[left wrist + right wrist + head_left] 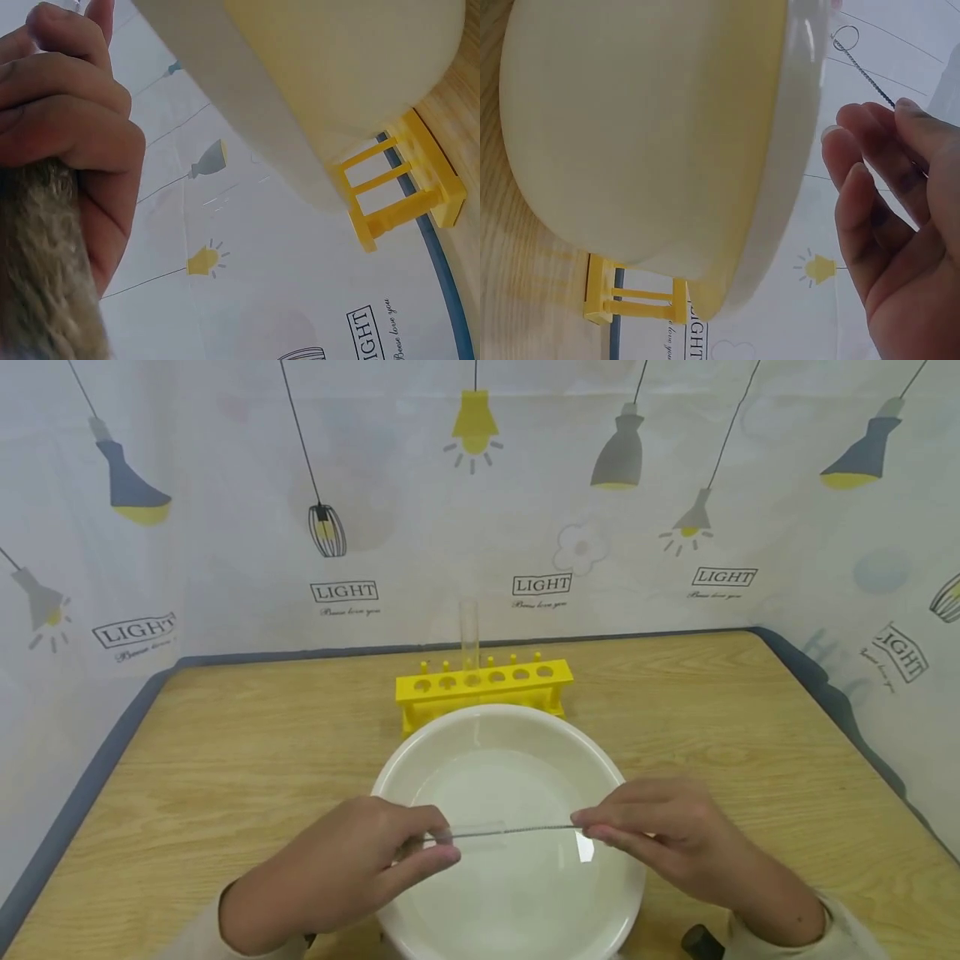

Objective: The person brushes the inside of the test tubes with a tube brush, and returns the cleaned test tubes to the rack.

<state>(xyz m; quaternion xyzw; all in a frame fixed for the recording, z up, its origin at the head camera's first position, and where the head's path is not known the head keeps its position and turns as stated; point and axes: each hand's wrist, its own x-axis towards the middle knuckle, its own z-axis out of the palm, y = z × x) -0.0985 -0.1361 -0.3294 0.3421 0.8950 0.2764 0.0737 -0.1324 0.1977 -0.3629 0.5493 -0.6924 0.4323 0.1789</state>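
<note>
Over the white basin, a clear tube and a twisted wire between two hands

Above the basin [495, 731], the clear tube [483, 837] lies nearly level, its left part within the left hand [367, 856]. That hand's fingers are curled close about the tube, the thumb on the near side. The thin twisted wire [542, 828] runs along the same line and appears to pass into the tube. Its right end is pinched between the thumb and fingers of the right hand [675, 827], whose other fingers are loosely bent and apart from the wire.

The basin is round and holds what looks like clear liquid, with a bright reflection near its right wall. It stands on the wooden surface [247, 777], well in from the left and right edges. Just behind it, toward the far edge, is a yellow rack [485, 687] with a row of holes; a second clear tube [469, 631] stands upright in it. A dark object [702, 942] lies beside the right sleeve [843, 931], partly hidden. Beyond the far edge hangs a white cloth [420, 527] printed with lamps and "LIGHT".
</note>
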